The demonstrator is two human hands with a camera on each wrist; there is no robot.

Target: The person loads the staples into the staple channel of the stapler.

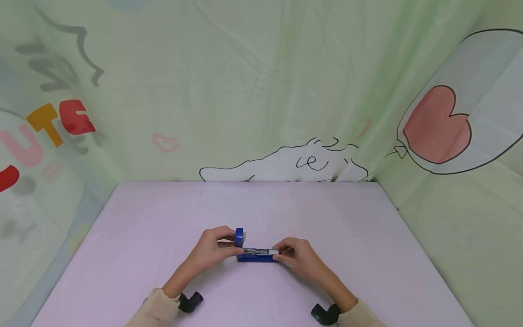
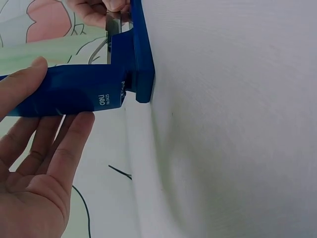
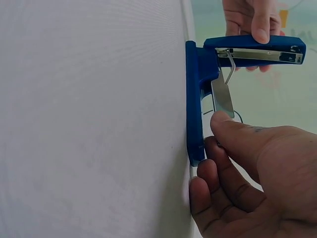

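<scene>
A blue stapler (image 1: 257, 259) stands on the table with its top arm (image 2: 81, 89) swung up at about a right angle to the base (image 3: 193, 104). My left hand (image 1: 213, 247) pinches that raised arm between thumb and fingers; white "deli" lettering shows on its side in the left wrist view. At the other end, my right hand (image 1: 301, 258) holds the front of the metal staple channel (image 3: 223, 96) between thumb and fingers. A bent metal rod (image 3: 231, 68) runs from the arm down toward the channel. Whether staples lie in the channel cannot be seen.
The pale table (image 1: 163, 213) extends around both hands. Behind it and at the sides hang light green printed curtains (image 1: 245, 91). Black wrist-worn pieces (image 1: 191, 302) sit at both cuffs.
</scene>
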